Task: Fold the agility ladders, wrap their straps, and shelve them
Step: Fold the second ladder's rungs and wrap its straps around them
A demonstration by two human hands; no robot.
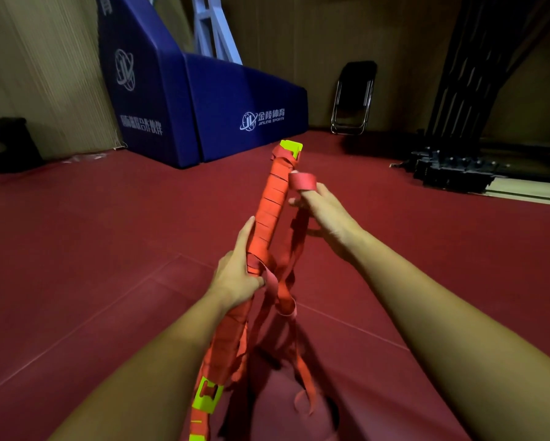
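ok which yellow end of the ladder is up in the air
The far yellow end, poking out past the strap wraps above both hands. The other yellow end hangs low by the left forearm.

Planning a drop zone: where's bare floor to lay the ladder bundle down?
Widest bare patch: red floor left of the left hand, bordered by the blue padded base and a dark object by the left wall. Also open between the right hand, folding chair and black rack base. Crowded directly below, where loose straps hang.
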